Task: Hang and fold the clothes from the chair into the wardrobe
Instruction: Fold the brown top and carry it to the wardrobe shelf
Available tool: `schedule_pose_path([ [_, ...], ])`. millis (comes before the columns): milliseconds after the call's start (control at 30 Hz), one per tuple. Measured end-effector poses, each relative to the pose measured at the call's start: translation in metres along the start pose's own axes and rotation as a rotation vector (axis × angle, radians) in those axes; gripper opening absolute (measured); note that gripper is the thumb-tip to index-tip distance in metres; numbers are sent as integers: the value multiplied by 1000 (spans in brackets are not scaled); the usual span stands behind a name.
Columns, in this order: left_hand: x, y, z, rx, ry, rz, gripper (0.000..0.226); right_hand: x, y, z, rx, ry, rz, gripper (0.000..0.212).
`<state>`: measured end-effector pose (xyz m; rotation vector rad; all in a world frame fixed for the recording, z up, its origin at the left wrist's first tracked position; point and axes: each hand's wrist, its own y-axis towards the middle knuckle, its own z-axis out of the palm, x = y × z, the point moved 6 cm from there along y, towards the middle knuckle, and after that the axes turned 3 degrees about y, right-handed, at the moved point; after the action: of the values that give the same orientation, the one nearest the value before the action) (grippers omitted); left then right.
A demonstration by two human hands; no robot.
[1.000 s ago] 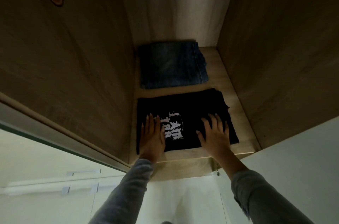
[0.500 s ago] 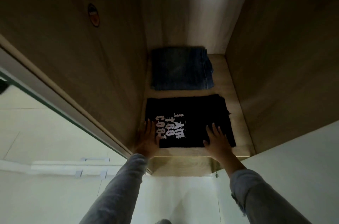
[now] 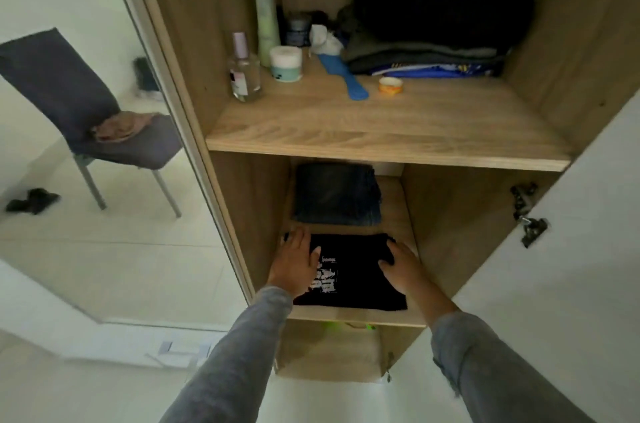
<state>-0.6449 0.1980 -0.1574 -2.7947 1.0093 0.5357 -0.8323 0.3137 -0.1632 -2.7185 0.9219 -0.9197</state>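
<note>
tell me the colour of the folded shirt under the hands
The folded shirt is black with a white print on it; the head view shows it best.

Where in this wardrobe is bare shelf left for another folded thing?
Bare: the front strip of the upper shelf, before the clear bottle, blue comb and orange tin. Crowded: the lower shelf, folded jeans behind, black T-shirt in front under left hand and right hand.

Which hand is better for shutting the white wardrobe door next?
Probably the right hand: it rests on the right side of the black shirt, nearest the white door, which hangs open on that side. The left hand lies on the shirt's other side.
</note>
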Motion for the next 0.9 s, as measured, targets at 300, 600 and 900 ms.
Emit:
schedule_pose_path([
  [300,0,-98,-85,-82,-91,-26,59,82,-87,-11,-61,81,-136,59],
  [600,102,-332,-137,-177,-134,-290,57,186,-245,113,119,110,-329,54],
  [900,233,-647,-203,-360,-39,-797,57,349,-445,263,396,24,-705,53],
])
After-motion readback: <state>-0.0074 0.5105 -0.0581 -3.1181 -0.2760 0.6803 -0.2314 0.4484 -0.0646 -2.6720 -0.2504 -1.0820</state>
